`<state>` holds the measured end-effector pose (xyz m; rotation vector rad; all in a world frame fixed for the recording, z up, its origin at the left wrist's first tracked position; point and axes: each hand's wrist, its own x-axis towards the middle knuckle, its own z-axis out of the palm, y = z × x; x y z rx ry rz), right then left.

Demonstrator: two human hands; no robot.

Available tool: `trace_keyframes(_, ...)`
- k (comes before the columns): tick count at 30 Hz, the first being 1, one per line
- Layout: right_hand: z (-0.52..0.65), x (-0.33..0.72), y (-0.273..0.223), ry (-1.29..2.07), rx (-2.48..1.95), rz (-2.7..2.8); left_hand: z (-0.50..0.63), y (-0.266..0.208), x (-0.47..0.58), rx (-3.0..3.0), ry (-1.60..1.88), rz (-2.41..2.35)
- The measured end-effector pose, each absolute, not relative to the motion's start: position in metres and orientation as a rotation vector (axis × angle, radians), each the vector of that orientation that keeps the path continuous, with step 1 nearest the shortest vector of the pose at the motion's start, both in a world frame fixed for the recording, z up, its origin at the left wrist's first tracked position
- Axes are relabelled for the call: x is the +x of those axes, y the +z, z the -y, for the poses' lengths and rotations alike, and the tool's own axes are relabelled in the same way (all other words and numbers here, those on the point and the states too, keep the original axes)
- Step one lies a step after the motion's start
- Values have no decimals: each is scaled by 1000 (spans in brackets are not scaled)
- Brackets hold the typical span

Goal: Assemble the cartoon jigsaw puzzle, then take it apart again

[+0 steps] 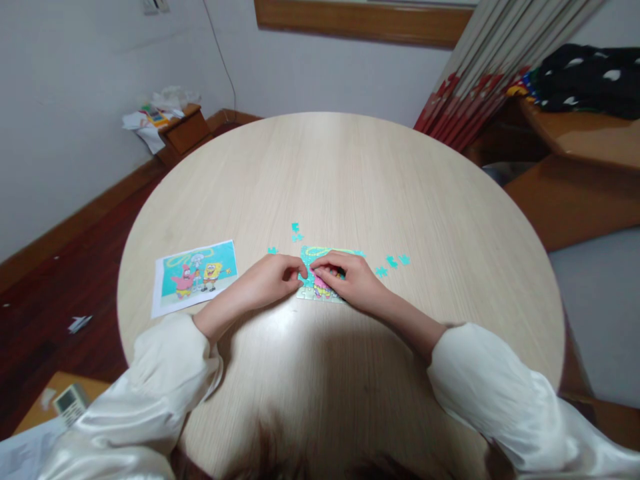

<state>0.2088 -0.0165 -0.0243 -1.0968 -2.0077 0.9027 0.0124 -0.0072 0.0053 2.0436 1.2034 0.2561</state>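
A partly assembled jigsaw puzzle [327, 298] lies flat in front of me, with turquoise, pink and pale grey areas and a yellow loop near its top. My left hand [275, 280] is at its left edge, fingers curled and the thumb and index tips a little apart, with nothing visible between them. Over the middle of the puzzle, my right hand [353, 275] has thumb and index finger drawn together in a pinch. Whatever is in that pinch is too small to make out. The right hand hides much of the puzzle's right side.
Loose turquoise pieces lie behind the puzzle [295, 227], to its left [273, 251] and to its right [392, 261]. A printed cartoon picture [197, 275] rests at the left of the round wooden table [340, 173]. A remote control [71, 403] is at lower left.
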Motion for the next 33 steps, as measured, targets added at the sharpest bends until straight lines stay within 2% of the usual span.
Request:
trace_keyframes(6, 16, 209, -24, 907, -1091, 2006, 7, 4, 13, 2051, 264, -1188)
trace_keyframes(13, 18, 210, -22, 917, -1096, 2017, 1, 15, 6, 1865, 580, -1293)
trace_keyframes(25, 17, 208, -20, 950, -1095, 1977, 3, 6, 13, 1969, 311, -1289)
trace_keyframes(33, 13, 211, -17, 1182, -1125, 1658, 0, 4, 10, 1914, 413, -1253)
